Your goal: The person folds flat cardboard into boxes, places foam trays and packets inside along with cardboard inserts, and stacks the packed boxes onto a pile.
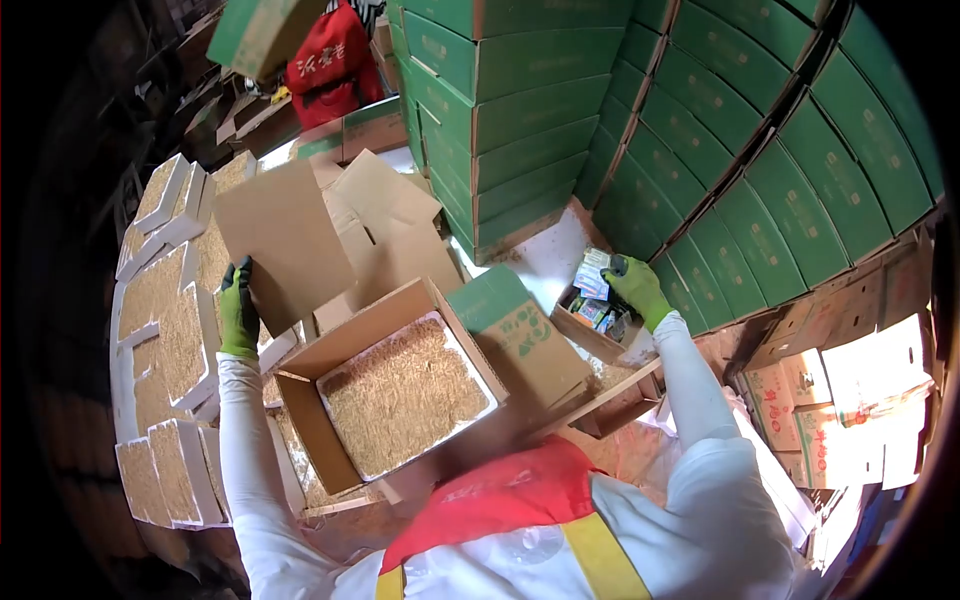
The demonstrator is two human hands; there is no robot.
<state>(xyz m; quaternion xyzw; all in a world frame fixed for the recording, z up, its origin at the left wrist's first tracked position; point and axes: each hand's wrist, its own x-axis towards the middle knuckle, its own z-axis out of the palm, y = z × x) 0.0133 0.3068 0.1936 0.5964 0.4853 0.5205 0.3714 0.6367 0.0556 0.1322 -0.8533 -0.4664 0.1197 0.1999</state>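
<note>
While my left grip (238, 310) is curled closed on a cardboard panel (285, 235), my right grip (638, 288) pinches packets (592, 273) at a small box (588, 335); the filled tray (405, 395) sits inside the carton (322, 428); closing that seems left.

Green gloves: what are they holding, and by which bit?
The left hand holds brown cardboard by its left edge; the right hand holds a small packet by its right edge.

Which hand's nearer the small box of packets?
Right. The right hand is just at the small box, on the packets; the left hand is farther off, at the cardboard panel.
</note>
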